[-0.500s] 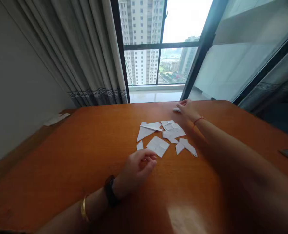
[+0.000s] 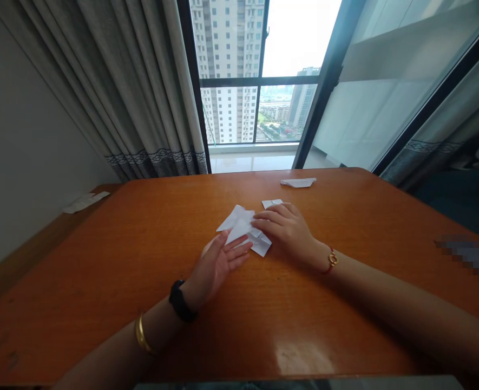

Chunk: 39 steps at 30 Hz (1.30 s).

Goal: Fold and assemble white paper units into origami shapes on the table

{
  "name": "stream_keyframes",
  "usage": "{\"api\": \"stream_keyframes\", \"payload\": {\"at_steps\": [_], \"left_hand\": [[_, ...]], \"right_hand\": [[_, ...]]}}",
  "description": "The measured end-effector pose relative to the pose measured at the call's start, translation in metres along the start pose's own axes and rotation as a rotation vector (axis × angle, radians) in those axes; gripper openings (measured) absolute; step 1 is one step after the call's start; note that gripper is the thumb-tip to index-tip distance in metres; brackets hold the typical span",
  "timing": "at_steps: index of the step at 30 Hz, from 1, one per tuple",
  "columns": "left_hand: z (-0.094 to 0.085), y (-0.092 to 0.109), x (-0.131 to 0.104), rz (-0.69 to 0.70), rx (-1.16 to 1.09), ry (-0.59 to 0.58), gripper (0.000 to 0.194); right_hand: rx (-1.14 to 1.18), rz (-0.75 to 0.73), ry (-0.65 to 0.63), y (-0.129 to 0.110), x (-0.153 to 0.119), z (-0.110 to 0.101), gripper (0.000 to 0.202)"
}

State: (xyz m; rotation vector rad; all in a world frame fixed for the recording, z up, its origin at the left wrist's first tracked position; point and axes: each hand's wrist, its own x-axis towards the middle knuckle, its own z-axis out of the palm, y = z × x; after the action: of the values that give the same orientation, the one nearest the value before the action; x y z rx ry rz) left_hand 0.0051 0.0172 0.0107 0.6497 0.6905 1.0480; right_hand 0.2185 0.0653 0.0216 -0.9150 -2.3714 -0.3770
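White folded papers (image 2: 239,221) lie overlapping in the middle of the table, between my two hands. My left hand (image 2: 218,262) is turned palm up at their near left side. Its fingers are stretched out and apart, with a paper's edge reaching between thumb and fingers. From the right, my right hand (image 2: 286,227) curls its fingers over the papers' edge; its thumb is hidden. A squarish folded piece (image 2: 261,246) sticks out below the right fingertips. Behind that hand, another small folded paper (image 2: 271,203) is partly covered. How many pieces overlap cannot be made out.
A long folded paper (image 2: 298,183) lies near the far edge of the brown table (image 2: 142,244). Papers (image 2: 85,202) rest on a ledge at the left. A blurred dark object (image 2: 472,257) is at the right edge. Beyond stand a window and grey curtains (image 2: 150,97).
My right hand has come back from the far edge to the papers, leaving the long folded paper there. The spread papers are now bunched together. My left hand has turned palm up and opened its fingers.
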Motion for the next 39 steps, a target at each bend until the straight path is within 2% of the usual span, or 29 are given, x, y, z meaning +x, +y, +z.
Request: {"api": "stream_keyframes", "payload": {"at_steps": [2, 4, 6, 8, 9, 12, 15, 18, 22, 27, 30, 32, 35, 39], "left_hand": [[0.001, 0.001, 0.002, -0.001, -0.005, 0.062, 0.022], [0.000, 0.002, 0.006, 0.036, 0.018, 0.188, 0.015], [-0.002, 0.004, 0.010, 0.136, -0.001, 0.322, 0.014], [-0.006, 0.007, 0.015, 0.266, -0.033, 0.403, 0.012], [-0.009, 0.009, 0.018, 0.316, -0.039, 0.423, 0.011], [-0.015, 0.011, 0.024, 0.360, -0.040, 0.460, 0.011], [-0.019, 0.009, 0.027, 0.351, -0.030, 0.475, 0.011], [-0.019, 0.007, 0.027, 0.366, -0.031, 0.472, 0.011], [-0.017, 0.007, 0.025, 0.385, -0.052, 0.463, 0.011], [-0.016, 0.009, 0.025, 0.408, -0.035, 0.471, 0.012], [-0.013, 0.006, 0.021, 0.286, -0.019, 0.394, 0.020], [-0.007, 0.003, 0.015, 0.132, -0.011, 0.246, 0.032], [0.001, -0.004, 0.003, -0.059, -0.013, 0.010, 0.044], [0.005, -0.008, -0.007, -0.163, -0.049, -0.101, 0.043]], "right_hand": [[0.111, -0.100, 0.004, -0.009, -0.004, -0.007, 0.019], [0.263, -0.043, 0.020, -0.011, 0.001, -0.007, 0.021], [0.366, 0.194, 0.026, -0.004, 0.015, -0.001, 0.027], [0.371, 0.487, -0.048, 0.009, 0.034, 0.014, 0.028], [0.365, 0.597, -0.145, 0.015, 0.043, 0.023, 0.026], [0.357, 0.696, -0.262, 0.029, 0.062, 0.054, 0.039], [0.372, 0.765, -0.279, 0.033, 0.068, 0.079, 0.044], [0.447, 0.823, -0.259, 0.036, 0.067, 0.086, 0.031], [0.607, 0.850, -0.155, 0.048, 0.063, 0.067, 0.018], [0.790, 0.853, -0.026, 0.051, 0.049, 0.006, 0.018], [1.054, 0.862, -0.047, 0.035, 0.034, -0.023, 0.029], [1.173, 0.879, -0.007, 0.018, 0.024, -0.028, 0.034], [1.147, 0.899, 0.168, -0.006, 0.014, -0.015, 0.033], [1.014, 0.886, 0.286, -0.022, 0.009, 0.010, 0.027]]}}
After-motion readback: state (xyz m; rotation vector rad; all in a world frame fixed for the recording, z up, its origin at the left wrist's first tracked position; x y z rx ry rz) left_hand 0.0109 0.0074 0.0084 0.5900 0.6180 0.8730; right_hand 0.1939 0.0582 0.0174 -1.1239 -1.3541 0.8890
